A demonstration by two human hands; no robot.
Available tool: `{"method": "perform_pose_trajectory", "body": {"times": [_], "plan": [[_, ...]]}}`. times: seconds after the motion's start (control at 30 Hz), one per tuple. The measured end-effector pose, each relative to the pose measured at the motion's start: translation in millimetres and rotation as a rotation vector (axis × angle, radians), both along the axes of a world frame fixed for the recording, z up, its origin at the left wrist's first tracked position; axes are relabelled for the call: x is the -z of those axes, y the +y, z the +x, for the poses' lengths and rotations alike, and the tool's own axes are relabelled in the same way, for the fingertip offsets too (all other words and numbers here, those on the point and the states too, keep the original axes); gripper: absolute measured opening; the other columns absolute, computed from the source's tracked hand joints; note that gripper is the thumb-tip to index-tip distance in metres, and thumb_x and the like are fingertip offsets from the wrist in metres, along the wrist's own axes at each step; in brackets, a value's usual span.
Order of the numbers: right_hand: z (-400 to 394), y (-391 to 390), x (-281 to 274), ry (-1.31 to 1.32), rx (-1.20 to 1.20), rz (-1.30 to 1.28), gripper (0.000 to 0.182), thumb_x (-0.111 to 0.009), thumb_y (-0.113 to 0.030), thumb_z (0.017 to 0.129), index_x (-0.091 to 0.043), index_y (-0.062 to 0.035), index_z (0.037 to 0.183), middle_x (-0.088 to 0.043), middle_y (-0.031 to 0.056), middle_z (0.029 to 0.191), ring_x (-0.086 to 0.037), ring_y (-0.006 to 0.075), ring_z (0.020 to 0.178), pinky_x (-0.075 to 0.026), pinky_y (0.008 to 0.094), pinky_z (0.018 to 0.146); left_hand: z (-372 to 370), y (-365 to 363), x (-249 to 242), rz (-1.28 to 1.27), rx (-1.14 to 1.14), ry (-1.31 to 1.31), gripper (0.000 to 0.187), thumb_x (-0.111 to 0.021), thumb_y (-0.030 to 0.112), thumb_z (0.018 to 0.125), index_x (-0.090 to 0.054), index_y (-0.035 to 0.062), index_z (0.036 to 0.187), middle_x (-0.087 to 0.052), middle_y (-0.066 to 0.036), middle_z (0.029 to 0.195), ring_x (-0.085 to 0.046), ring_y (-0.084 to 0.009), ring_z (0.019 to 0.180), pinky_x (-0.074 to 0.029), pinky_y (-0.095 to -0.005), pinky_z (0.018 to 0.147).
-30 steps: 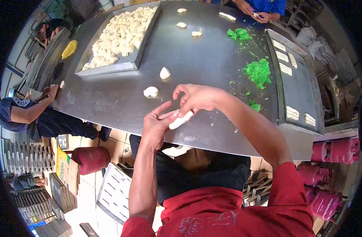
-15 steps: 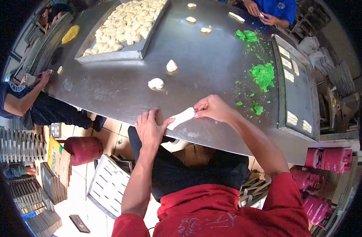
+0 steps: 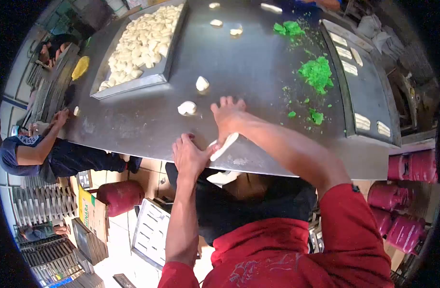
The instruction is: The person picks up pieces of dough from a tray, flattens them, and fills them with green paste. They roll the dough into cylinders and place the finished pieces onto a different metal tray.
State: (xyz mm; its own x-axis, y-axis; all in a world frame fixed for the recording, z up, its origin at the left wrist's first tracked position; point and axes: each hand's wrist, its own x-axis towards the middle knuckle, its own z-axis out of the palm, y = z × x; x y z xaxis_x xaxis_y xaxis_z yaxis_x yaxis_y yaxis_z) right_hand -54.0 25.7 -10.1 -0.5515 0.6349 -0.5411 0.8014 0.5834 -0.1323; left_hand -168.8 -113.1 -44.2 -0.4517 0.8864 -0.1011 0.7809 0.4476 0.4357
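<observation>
Bright, even daylight fills the scene. The steel table (image 3: 258,72) beyond the hands gives a soft, broad sheen rather than hard glare, and shadows under the right hand (image 3: 228,117) and left hand (image 3: 191,156) are faint. Strong fisheye distortion bends the table's edges, and black vignetting cuts the corners. The centre is fairly sharp; the rim is smeared.

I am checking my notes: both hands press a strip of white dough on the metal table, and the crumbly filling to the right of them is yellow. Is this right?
Not quite. The head view shows the left hand and right hand on the strip of white dough on the metal table, but the crumbly filling to their right is green, not yellow.
</observation>
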Motion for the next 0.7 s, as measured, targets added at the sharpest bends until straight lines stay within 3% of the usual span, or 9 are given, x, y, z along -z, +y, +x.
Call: {"method": "perform_pose_trajectory", "body": {"times": [0.1, 0.23, 0.3, 0.37, 0.5, 0.57, 0.63, 0.67, 0.7], "plan": [[13.8, 9.2, 13.2, 0.034, -0.018, -0.006, 0.117, -0.088, -0.058, 0.045, -0.035, -0.0044, 0.134, -0.037, 0.0177, 0.134, -0.031, 0.0347, 0.131, -0.038, 0.0587, 0.093, 0.8, -3.6, 0.6, -0.052, 0.038, 0.127, 0.084, -0.079, 0.061, 0.061, -0.055, -0.0005, 0.111, -0.059, -0.016, 0.106, -0.052, -0.0325, 0.107, -0.042, -0.0415, 0.090], [37.9, 27.3, 12.4, -0.028, 0.092, 0.012, 0.119, -0.087, -0.061, 0.046, -0.035, -0.0057, 0.137, -0.036, 0.0164, 0.136, -0.032, 0.0344, 0.130, -0.040, 0.0590, 0.088, -7.3, -16.4, 21.9, 0.052, 0.054, 0.267, 0.080, -0.077, 0.064, 0.061, -0.056, 0.0033, 0.108, -0.057, -0.012, 0.098, -0.053, -0.0301, 0.102, -0.041, -0.0411, 0.088], [36.3, 34.5, 11.5, -0.042, 0.079, -0.006, 0.118, -0.086, -0.063, 0.047, -0.035, -0.0065, 0.137, -0.035, 0.0168, 0.137, -0.031, 0.0345, 0.131, -0.041, 0.0598, 0.087, -18.7, -14.7, 19.8, 0.151, 0.231, 0.196, 0.067, -0.079, 0.054, 0.066, -0.058, 0.0023, 0.103, -0.059, -0.015, 0.101, -0.053, -0.0325, 0.100, -0.042, -0.0427, 0.088], [30.9, 23.0, 17.7, 0.030, 0.105, 0.023, 0.117, -0.085, -0.064, 0.048, -0.035, -0.0065, 0.137, -0.035, 0.0169, 0.137, -0.031, 0.0344, 0.131, -0.041, 0.0597, 0.086, -16.4, -7.3, 16.5, 0.156, 0.116, 0.074, 0.054, -0.077, 0.047, 0.071, -0.060, 0.0035, 0.099, -0.060, -0.015, 0.100, -0.054, -0.0324, 0.098, -0.042, -0.0425, 0.087], [41.1, 24.7, 14.6, 0.161, 0.234, 0.065, 0.106, -0.082, -0.064, 0.052, -0.040, -0.0054, 0.131, -0.039, 0.0181, 0.131, -0.032, 0.0353, 0.130, -0.037, 0.0617, 0.092, -10.8, -8.3, 22.1, 0.122, 0.068, 0.182, 0.055, -0.078, 0.047, 0.070, -0.061, 0.0033, 0.098, -0.060, -0.014, 0.099, -0.054, -0.0316, 0.098, -0.043, -0.0422, 0.087], [58.3, 38.6, 17.7, 0.194, 0.195, 0.047, 0.104, -0.082, -0.062, 0.053, -0.041, -0.0067, 0.131, -0.040, 0.0164, 0.131, -0.032, 0.0335, 0.130, -0.036, 0.0614, 0.095, -20.8, -15.3, 20.6, 0.134, 0.036, 0.195, 0.055, -0.078, 0.047, 0.070, -0.061, 0.0032, 0.098, -0.060, -0.014, 0.098, -0.054, -0.0310, 0.098, -0.043, -0.0418, 0.088], [67.4, 38.2, 11.2, 0.160, -0.006, -0.066, 0.105, -0.082, -0.061, 0.052, -0.041, -0.0079, 0.132, -0.039, 0.0150, 0.131, -0.031, 0.0327, 0.131, -0.034, 0.0617, 0.096, -22.6, -22.4, 7.8, 0.131, 0.246, 0.094, 0.056, -0.079, 0.048, 0.069, -0.061, 0.0028, 0.096, -0.060, -0.013, 0.097, -0.054, -0.0298, 0.098, -0.043, -0.0402, 0.087], [64.6, 34.0, 10.5, 0.098, -0.050, -0.077, 0.117, -0.081, -0.065, 0.052, -0.034, -0.0050, 0.140, -0.030, 0.0194, 0.143, -0.023, 0.0364, 0.138, -0.030, 0.0656, 0.099, -17.7, -23.0, 3.7, 0.084, 0.290, 0.111, 0.057, -0.079, 0.050, 0.069, -0.061, 0.0022, 0.093, -0.060, -0.013, 0.094, -0.055, -0.0293, 0.096, -0.044, -0.0393, 0.086], [61.0, 33.4, 10.6, 0.103, -0.046, -0.078, 0.117, -0.081, -0.065, 0.052, -0.034, -0.0050, 0.140, -0.030, 0.0194, 0.143, -0.023, 0.0364, 0.138, -0.030, 0.0656, 0.099, -15.3, -19.8, 3.4, 0.082, 0.295, 0.115, 0.057, -0.079, 0.050, 0.069, -0.061, 0.0022, 0.093, -0.060, -0.013, 0.094, -0.055, -0.0293, 0.096, -0.044, -0.0393, 0.086]]}}
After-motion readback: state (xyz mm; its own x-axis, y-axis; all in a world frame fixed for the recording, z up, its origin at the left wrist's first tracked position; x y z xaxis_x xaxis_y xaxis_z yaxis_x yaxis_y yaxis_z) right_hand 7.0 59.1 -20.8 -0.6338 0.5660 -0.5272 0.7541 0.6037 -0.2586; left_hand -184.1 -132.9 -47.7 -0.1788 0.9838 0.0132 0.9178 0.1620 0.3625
